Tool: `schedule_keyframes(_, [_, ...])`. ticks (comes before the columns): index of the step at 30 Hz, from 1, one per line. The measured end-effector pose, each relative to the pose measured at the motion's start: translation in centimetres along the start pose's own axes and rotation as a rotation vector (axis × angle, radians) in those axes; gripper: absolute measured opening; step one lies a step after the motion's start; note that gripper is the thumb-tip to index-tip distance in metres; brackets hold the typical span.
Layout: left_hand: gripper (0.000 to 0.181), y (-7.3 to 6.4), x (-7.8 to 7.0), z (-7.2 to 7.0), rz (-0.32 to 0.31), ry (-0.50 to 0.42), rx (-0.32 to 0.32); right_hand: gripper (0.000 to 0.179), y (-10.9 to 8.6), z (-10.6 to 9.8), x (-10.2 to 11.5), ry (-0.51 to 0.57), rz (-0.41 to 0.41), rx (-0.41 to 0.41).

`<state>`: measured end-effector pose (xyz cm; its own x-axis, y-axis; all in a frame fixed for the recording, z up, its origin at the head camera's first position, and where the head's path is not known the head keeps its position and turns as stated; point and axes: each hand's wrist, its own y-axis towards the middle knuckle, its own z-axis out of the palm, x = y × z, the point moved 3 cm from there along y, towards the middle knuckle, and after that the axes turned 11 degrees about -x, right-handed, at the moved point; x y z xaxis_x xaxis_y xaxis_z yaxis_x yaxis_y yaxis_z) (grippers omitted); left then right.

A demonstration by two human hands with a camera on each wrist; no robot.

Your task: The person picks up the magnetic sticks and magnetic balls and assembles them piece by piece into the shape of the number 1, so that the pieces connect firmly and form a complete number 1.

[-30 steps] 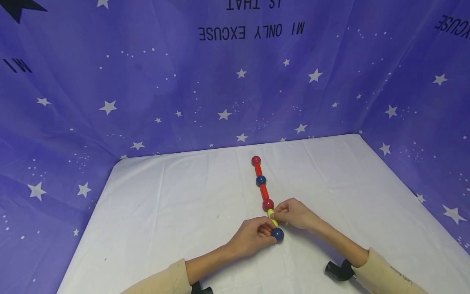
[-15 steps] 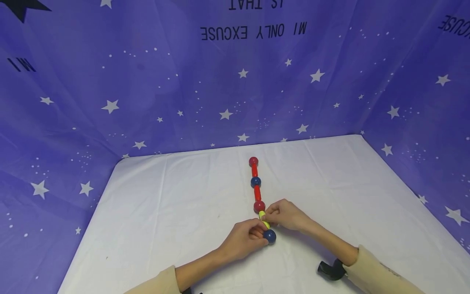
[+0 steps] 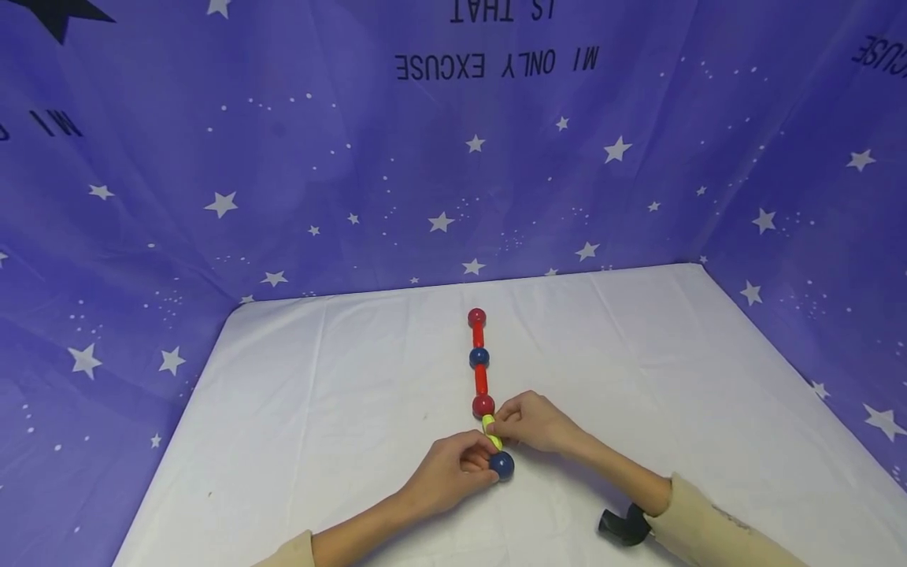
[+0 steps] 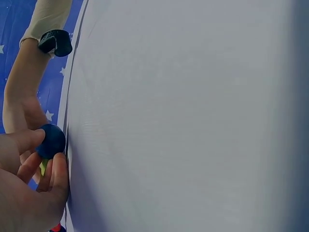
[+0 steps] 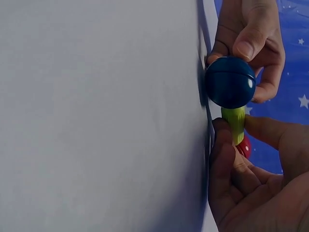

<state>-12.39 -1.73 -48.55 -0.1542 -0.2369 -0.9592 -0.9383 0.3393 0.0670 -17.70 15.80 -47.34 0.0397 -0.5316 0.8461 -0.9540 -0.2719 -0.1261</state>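
A chain of balls and rods lies on the white cloth in the head view. From its far end come a red ball point(image 3: 477, 317), a red rod point(image 3: 478, 335), a blue ball point(image 3: 479, 357), another red rod point(image 3: 481, 379) and a second red ball point(image 3: 483, 405). A yellow-green rod point(image 3: 494, 443) follows, joined to the larger-looking near blue ball point(image 3: 501, 466). My left hand point(image 3: 448, 475) holds that near ball between thumb and fingers. Just beyond, my right hand point(image 3: 538, 423) pinches the yellow-green rod point(image 5: 234, 124); its fingers partly cover the rod.
The white cloth point(image 3: 340, 409) covers the table, and purple star-patterned fabric point(image 3: 397, 173) hangs behind and at both sides. A black wrist device point(image 3: 625, 526) sits at the right sleeve point(image 3: 708, 520).
Both hands have shifted left and slightly nearer, bringing the chain along. Its slant has lessened, so it runs closer to straight away from me. Both grips stay the same.
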Motion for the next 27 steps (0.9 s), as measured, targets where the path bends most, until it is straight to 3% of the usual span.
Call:
schedule_keyframes(7, [0.023, -0.5, 0.2, -0.5, -0.015, -0.004, 0.005, 0.017, 0.1, 0.7, 0.2, 0.011, 0.015, 0.01])
schedule_keyframes(16, [0.023, -0.3, 0.3, -0.7, 0.034, 0.009, 0.042, 0.018, 0.1, 0.8, -0.1, -0.004, 0.032, -0.004])
schedule_keyframes(27, [0.021, -0.4, 0.3, -1.6, 0.03, 0.058, 0.045, 0.02, 0.1, 0.9, -0.5, 0.008, 0.024, 0.008])
